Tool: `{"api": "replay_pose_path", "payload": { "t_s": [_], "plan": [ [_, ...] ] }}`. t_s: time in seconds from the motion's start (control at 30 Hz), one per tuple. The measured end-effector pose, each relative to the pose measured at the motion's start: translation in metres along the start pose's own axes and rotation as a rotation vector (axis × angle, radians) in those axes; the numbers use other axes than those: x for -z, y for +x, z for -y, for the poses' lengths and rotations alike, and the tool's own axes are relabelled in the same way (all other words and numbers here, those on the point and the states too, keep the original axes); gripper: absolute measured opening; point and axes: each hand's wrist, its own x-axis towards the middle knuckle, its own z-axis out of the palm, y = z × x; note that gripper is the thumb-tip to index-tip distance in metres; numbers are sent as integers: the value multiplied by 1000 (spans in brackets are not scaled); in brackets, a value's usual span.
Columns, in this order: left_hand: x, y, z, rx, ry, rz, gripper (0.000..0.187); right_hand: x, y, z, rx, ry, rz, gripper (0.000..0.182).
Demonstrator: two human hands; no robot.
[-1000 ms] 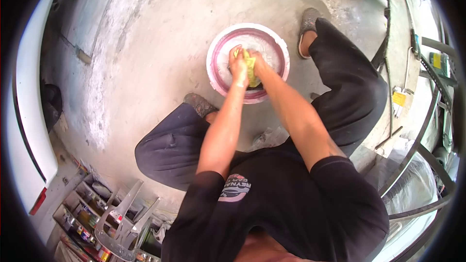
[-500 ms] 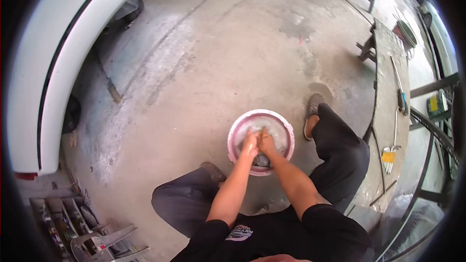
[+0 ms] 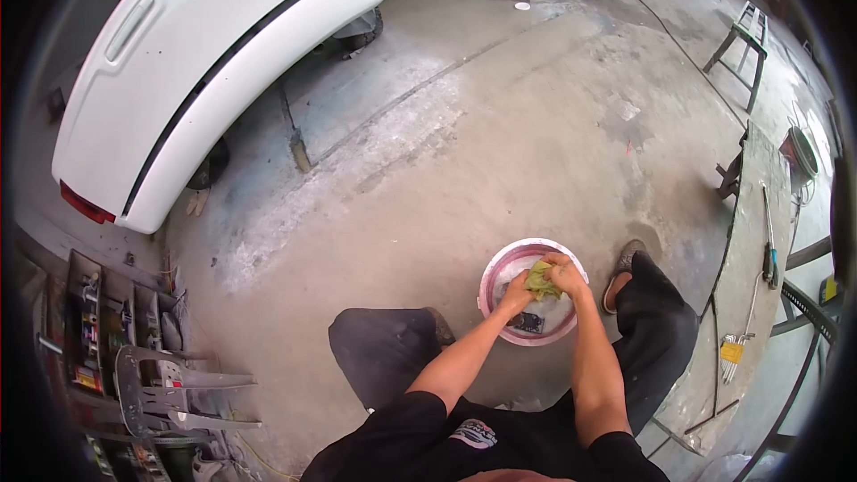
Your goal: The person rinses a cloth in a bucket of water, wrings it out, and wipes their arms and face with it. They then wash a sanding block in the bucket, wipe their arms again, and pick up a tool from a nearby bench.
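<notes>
Both hands grip a crumpled yellow-green cloth (image 3: 540, 280) over a round pink basin (image 3: 486, 287) that stands on the floor between my legs. My left hand (image 3: 514, 295) is closed on the cloth's left side. On the other side, my right hand (image 3: 567, 275) has its fingers wrapped round the bunched fabric. Pale, cloudy liquid shows inside the basin. A dark part (image 3: 528, 322) lies in it near the rim closest to me, partly under the liquid.
A white vehicle body (image 3: 223, 45) fills the upper left. A plank bench (image 3: 754, 214) at right carries a blue-handled tool (image 3: 770, 259) and a yellow-held hex key set (image 3: 732, 350). A grey plastic chair (image 3: 147, 388) and a shelf with small items (image 3: 89, 321) are at lower left.
The cloth now shows between my hands, which were low in the basin before and have come up and slightly apart. My view has swung left and up.
</notes>
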Motion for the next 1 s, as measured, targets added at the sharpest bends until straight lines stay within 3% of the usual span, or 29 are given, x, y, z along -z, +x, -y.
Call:
{"api": "replay_pose_path", "payload": {
  "t_s": [0.07,0.1,0.23,0.33,0.37,0.4,0.43,0.47,0.53,0.57,0.6,0.63,0.73,0.77,0.8,0.87,1.0],
  "plan": [
    [13,4,14,-60,45,28,29,-5,-3,-24,83,-359,-189,28],
    [18,1,6,-37,207,-10,28,-5,-10,-19,-74,-481,-151,32],
    [17,-6,-5,-76,479,-113,31,-28,-30,-39,-142,-765,-86,41],
    [12,-10,-23,-85,534,-99,33,-53,-29,-56,281,-461,-112,51],
    [10,-12,-33,0,516,-113,37,-58,-27,-63,219,-269,-158,48],
    [10,-11,-43,82,499,-127,40,-54,-26,-63,230,-265,-157,48],
    [8,-10,-32,-94,481,-229,42,-46,-25,-62,-14,-22,-62,45],
    [11,-5,-23,-100,490,-233,42,-39,-25,-62,-258,221,38,43],
    [14,-12,-39,-160,578,-132,38,-36,-26,-56,-237,390,66,37],
    [16,-12,-54,-10,516,-41,28,-40,-24,-54,-314,515,-22,37],
    [17,-12,-59,-12,521,-46,28,-44,-23,-54,-392,639,-111,37],
    [18,-12,-64,-20,523,-41,28,-45,-25,-55,-388,643,-107,37],
    [22,-7,-66,-18,474,-73,27,-54,-28,-50,-87,-76,-182,39],
    [23,-2,-64,-7,412,-100,25,-54,-31,-44,-285,255,-148,41],
    [24,-2,-77,-15,417,-123,25,-55,-30,-40,-266,255,-132,41],
    [24,-7,-111,185,12,-144,23,-59,-30,-49,-445,616,-158,48],
    [25,1,-101,136,-12,-216,32,-62,-30,-57,-421,685,-29,58]
  ]
}}
